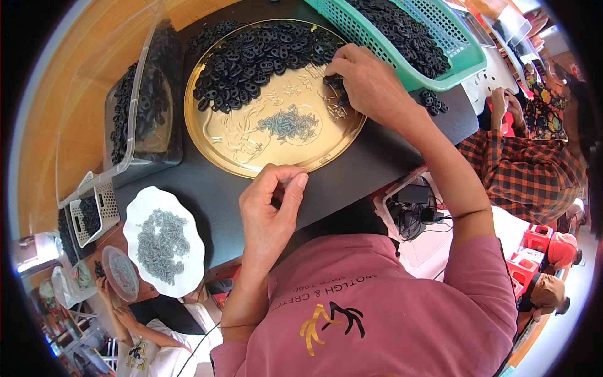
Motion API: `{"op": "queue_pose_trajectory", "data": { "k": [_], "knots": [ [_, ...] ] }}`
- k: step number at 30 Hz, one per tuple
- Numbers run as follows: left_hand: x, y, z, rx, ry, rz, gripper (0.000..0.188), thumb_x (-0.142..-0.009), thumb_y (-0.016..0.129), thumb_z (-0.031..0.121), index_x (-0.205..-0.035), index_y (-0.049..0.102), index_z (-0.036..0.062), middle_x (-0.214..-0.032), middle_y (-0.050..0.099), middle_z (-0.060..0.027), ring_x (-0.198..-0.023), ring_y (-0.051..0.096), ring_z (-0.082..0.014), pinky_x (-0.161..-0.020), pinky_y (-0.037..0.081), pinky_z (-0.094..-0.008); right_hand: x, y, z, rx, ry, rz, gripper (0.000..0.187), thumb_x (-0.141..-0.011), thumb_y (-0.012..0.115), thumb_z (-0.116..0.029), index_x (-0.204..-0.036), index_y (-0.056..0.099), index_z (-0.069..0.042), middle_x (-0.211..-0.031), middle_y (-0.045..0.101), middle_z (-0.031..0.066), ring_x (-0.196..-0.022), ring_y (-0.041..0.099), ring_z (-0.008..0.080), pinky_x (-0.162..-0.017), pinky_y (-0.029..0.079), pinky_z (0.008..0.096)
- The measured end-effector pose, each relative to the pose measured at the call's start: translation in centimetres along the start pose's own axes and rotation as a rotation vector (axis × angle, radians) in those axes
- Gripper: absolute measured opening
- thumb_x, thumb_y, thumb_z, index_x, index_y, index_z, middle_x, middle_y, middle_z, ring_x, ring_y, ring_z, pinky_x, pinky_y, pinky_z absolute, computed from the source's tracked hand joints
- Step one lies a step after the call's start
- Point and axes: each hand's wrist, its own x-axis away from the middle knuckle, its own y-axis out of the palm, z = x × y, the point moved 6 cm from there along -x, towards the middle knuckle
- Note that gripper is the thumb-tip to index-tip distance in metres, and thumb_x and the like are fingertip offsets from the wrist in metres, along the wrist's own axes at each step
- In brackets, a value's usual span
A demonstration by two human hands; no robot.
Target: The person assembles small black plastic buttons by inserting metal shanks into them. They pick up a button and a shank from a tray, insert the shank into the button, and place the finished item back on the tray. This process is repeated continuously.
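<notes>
Past the pink shirt, see the left hand pinched together by the gold tray, any contents hidden; well apart, the right hand curled over black pieces inside its right edge, grip unclear. Pick singly, avoiding silver bits.

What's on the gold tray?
Black oval pieces heap across the far side of the gold tray; small grey screws lie nearer the middle. Whatever is beneath the pieces or the right hand is hidden.
</notes>
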Motion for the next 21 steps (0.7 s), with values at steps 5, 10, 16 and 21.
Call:
{"op": "queue_pose_trajectory", "data": {
  "k": [5, 10, 16, 21],
  "knots": [
    [-0.1, 0.1, 0.1, 0.007, 0.004, -0.006, 0.009, -0.091, 0.065, 0.008, -0.094, 0.064, -0.0007, -0.078, 0.060, 0.0012, -0.071, 0.052, -0.0044, -0.065, 0.042, -0.0191, -0.9, -0.1, 0.0, 0.001, 0.048, 0.095, 0.032, -0.078, 0.058, -0.002, -0.110, 0.064, -0.003, -0.106, 0.059, 0.0110, -0.098, 0.059, 0.0295, -0.080, 0.053, 0.0422],
    [-0.1, 0.0, -0.2, 0.004, 0.016, -0.005, 0.009, -0.091, 0.065, 0.007, -0.094, 0.065, -0.0008, -0.077, 0.060, 0.0013, -0.071, 0.052, -0.0043, -0.064, 0.042, -0.0188, -2.4, 1.4, 1.2, 0.042, 0.138, 0.066, 0.029, -0.081, 0.058, -0.006, -0.109, 0.064, -0.002, -0.105, 0.060, 0.0127, -0.095, 0.061, 0.0315, -0.079, 0.053, 0.0440],
    [-0.1, 0.0, 0.0, -0.007, 0.016, -0.007, 0.009, -0.090, 0.065, 0.006, -0.095, 0.065, -0.0011, -0.077, 0.060, 0.0014, -0.070, 0.052, -0.0042, -0.064, 0.042, -0.0187, -2.6, 1.9, 1.2, -0.085, 0.116, 0.002, 0.020, -0.086, 0.059, -0.012, -0.104, 0.065, -0.006, -0.101, 0.061, 0.0109, -0.092, 0.062, 0.0319, -0.078, 0.051, 0.0415],
    [0.0, 0.0, 0.1, -0.003, 0.025, 0.007, 0.008, -0.090, 0.065, 0.005, -0.093, 0.065, -0.0016, -0.074, 0.059, 0.0001, -0.065, 0.051, -0.0044, -0.060, 0.041, -0.0195, -2.7, 1.9, 1.5, -0.164, 0.087, -0.013, 0.017, -0.085, 0.060, -0.014, -0.098, 0.067, -0.006, -0.098, 0.063, 0.0119, -0.090, 0.064, 0.0325, -0.079, 0.051, 0.0431]
  ]
}}
